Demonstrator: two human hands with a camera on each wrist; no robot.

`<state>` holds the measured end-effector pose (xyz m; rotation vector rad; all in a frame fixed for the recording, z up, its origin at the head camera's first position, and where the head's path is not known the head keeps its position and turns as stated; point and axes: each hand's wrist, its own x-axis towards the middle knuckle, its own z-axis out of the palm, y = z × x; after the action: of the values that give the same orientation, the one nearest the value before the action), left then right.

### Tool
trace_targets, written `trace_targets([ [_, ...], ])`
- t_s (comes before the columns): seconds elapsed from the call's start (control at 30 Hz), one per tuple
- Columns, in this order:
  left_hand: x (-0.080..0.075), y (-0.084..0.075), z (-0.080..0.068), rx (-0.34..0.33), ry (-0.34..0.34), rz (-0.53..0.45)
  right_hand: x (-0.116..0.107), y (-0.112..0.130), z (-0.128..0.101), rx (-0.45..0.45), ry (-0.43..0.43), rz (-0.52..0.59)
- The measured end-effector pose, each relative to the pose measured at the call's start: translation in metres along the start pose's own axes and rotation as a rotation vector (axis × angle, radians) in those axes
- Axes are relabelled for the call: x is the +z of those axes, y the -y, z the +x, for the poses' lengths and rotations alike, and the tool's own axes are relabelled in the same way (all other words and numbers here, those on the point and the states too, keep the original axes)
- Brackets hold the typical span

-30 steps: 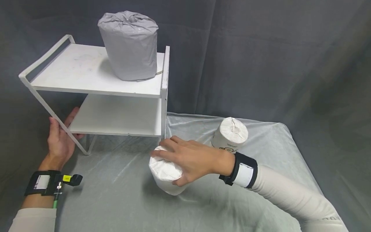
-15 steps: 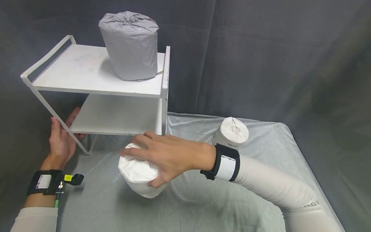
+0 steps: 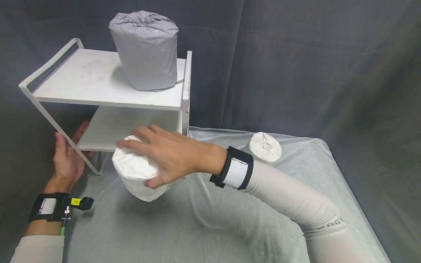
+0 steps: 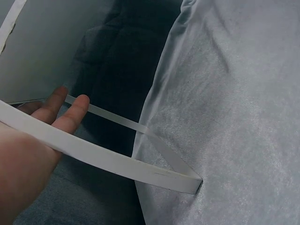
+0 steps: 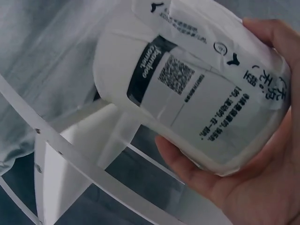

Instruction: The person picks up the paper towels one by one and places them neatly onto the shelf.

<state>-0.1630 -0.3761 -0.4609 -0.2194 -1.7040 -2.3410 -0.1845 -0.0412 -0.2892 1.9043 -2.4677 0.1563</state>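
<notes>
Two hands at a white two-tier shelf rack [image 3: 108,98]
Right hand [image 3: 167,155], fingers clamped round a wrapped white toilet roll [image 3: 136,173], holds it clear of the bench [image 3: 204,226] before the lower tier; left hand [image 3: 67,160] grips the rack's leg [image 4: 101,159], apparently steadying it

Lower shelf opening: your right hand [image 3: 171,157] holds the white roll [image 3: 136,175] just in front of the rack [image 3: 108,98]; the lower shelf [image 3: 131,128] behind it lies bare.
Right post: the rack's front upright [image 3: 185,109] stands close to your wrist.
Upper shelf: the grey wrapped roll [image 3: 144,51] fills its right half; the left half is free.
Left side: your left hand [image 3: 67,159] grips the slanted leg [image 4: 103,157].
Table right: a second white roll [image 3: 264,147] stands beside your forearm.
</notes>
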Motion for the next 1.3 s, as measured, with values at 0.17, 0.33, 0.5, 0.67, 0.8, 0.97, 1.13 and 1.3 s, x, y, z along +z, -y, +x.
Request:
trace_targets([
  [0.17, 0.001, 0.000, 0.002, 0.000, -0.012, -0.010, -0.003, -0.005, 0.016, 0.089, -0.005, -0.003],
  [0.33, 0.001, 0.000, 0.002, 0.007, 0.003, -0.006, 0.000, -0.013, 0.028, 0.134, -0.036, -0.033],
  [0.5, 0.002, -0.001, 0.005, 0.006, 0.024, -0.024, 0.001, -0.019, 0.038, 0.188, -0.033, 0.005],
  [0.67, 0.000, -0.002, 0.003, 0.002, 0.027, -0.020, 0.004, -0.021, 0.050, 0.223, -0.025, 0.075],
  [0.8, -0.002, 0.000, 0.001, -0.001, 0.042, -0.034, 0.008, -0.026, 0.060, 0.230, -0.041, 0.153],
  [0.97, -0.004, 0.001, 0.001, -0.002, 0.033, -0.040, 0.007, -0.030, 0.070, 0.257, -0.015, 0.224],
  [1.13, -0.004, 0.002, 0.001, 0.000, 0.027, -0.023, 0.007, -0.031, 0.074, 0.298, 0.010, 0.285],
  [1.3, -0.002, 0.002, 0.000, 0.002, 0.034, -0.004, 0.009, -0.035, 0.080, 0.326, 0.004, 0.306],
])
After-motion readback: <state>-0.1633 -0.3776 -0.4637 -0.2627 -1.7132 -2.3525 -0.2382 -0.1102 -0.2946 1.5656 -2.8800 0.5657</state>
